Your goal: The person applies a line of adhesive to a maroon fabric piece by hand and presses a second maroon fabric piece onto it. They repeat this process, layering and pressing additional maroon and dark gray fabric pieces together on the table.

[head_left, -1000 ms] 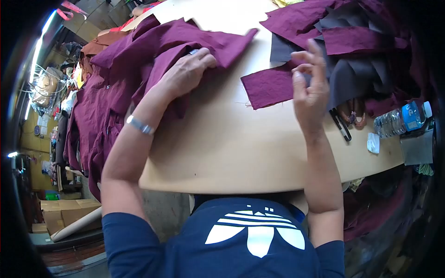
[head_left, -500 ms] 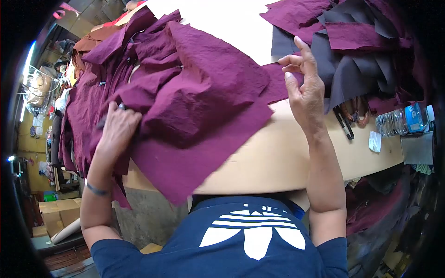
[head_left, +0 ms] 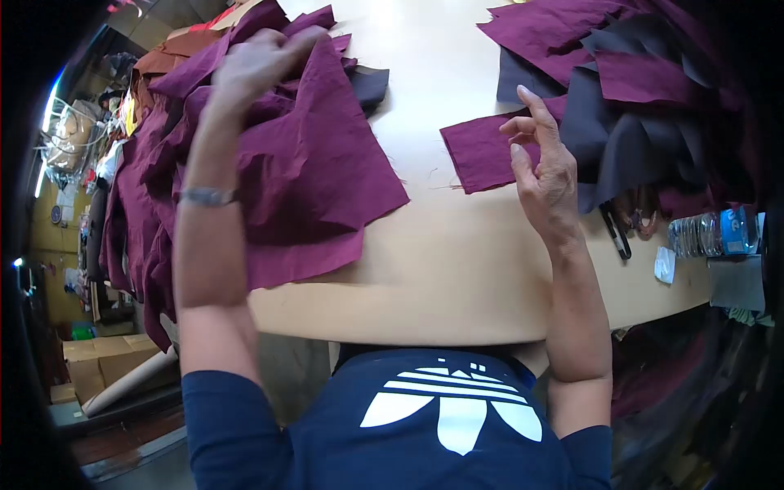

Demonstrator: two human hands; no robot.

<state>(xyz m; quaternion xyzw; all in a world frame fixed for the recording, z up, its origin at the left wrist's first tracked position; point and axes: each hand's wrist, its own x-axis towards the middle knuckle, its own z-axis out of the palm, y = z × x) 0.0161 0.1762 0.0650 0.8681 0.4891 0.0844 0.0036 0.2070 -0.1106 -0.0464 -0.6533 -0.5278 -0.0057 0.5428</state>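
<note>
My left hand (head_left: 260, 69), blurred by motion, is at the upper left, its fingers closed on the upper edge of a maroon fabric piece (head_left: 318, 163). The piece hangs from it in folds and spreads over the table, its frayed right corner lying flat. My right hand (head_left: 545, 163) is raised at the right, holding nothing, index finger stretched up and the others loosely curled apart. Behind it a small maroon fabric strip (head_left: 482, 151) with loose threads lies on the table.
Maroon and dark grey fabric pieces (head_left: 637, 131) are heaped at the right. Near them are black-handled scissors (head_left: 618, 233), a plastic bottle (head_left: 710, 234) and a white scrap (head_left: 665, 265). More maroon cloth (head_left: 135, 220) drapes over the left edge of the pale table (head_left: 457, 278).
My left hand has moved up and away from me, drawing the maroon fabric piece leftward and uncovering more table and the small strip. My right hand keeps much the same pose.
</note>
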